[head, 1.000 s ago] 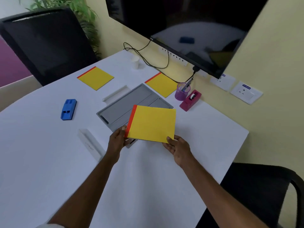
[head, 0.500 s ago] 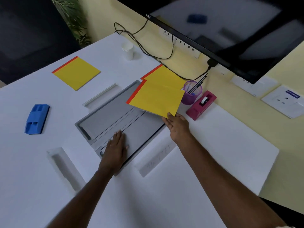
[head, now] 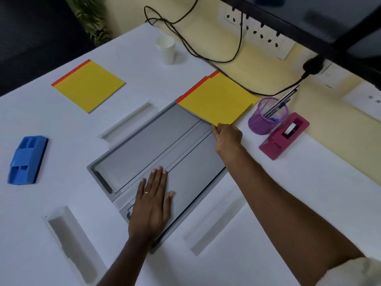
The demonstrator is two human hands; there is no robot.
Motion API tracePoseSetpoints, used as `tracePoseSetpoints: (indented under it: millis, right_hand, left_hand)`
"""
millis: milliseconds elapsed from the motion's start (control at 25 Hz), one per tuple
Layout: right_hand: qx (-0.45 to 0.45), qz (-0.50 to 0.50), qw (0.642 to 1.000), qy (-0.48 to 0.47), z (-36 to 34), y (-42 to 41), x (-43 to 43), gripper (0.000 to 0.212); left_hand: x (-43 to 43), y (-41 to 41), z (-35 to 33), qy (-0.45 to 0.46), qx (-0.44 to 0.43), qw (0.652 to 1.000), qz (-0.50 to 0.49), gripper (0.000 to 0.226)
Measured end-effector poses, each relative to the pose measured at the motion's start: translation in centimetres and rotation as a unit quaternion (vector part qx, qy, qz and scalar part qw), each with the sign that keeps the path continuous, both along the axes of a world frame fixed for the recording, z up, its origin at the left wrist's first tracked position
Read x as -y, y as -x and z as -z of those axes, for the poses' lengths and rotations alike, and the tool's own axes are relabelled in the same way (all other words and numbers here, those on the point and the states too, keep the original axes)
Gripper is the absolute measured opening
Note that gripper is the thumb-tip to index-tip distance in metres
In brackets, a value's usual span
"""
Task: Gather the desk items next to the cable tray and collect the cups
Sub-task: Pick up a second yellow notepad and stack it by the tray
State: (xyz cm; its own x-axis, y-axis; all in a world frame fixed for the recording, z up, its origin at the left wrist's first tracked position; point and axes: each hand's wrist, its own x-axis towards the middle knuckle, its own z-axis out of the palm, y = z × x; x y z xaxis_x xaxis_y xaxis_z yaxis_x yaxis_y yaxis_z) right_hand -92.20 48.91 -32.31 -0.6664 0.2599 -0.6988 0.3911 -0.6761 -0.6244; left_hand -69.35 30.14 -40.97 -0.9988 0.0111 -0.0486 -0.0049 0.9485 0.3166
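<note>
Your left hand (head: 152, 205) lay spread flat on the tray (head: 148, 149); your right hand (head: 227, 137) pinched the top pad (head: 216, 100) at one o'clock.

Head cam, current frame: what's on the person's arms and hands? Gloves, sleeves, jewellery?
No gloves. The left hand wears a thin, light-coloured ring on one finger. The right hand shows no ring. Both forearms are uncovered, with no watch or band. A pale cream sleeve shows high on the right arm.
</note>
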Motion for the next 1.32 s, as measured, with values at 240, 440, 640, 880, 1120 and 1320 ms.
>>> tracePoseSetpoints:
  millis: [240, 440, 640, 880, 1120, 1320]
  right_hand:
    - [-0.056, -0.131, 0.909, -0.390, 1.5, -3.1, 3.0, 0.052]
    - [-0.264, -0.234, 0.722, -0.596, 2.0, -1.6, 4.2, 0.040]
    - [-0.197, -0.527, 0.392, -0.729, 2.6, 4.4, 1.7, 0.050]
    - [-0.176, -0.558, 0.355, -0.730, 3.7, 6.9, -0.8, 0.052]
    - [-0.159, -0.532, 0.378, -0.740, 4.4, 8.4, -2.0, 0.052]
    - [-0.170, -0.529, 0.376, -0.741, 4.6, 8.7, -2.6, 0.051]
  left_hand:
    - [0.1, -0.1, -0.1, -0.008, -0.005, 1.000, -0.009, 0.062]
    - [0.0, 0.0, -0.2, -0.002, 0.003, 1.000, -0.008, 0.062]
    - [0.0, 0.0, -0.4, -0.010, 0.004, 1.000, -0.011, 0.062]
    - [0.0, 0.1, -0.3, -0.022, -0.006, 1.000, -0.012, 0.062]
    - [0.0, 0.1, -0.2, -0.015, -0.002, 1.000, -0.014, 0.062]
    - [0.1, 0.0, 0.1, -0.012, 0.002, 1.000, -0.014, 0.063]
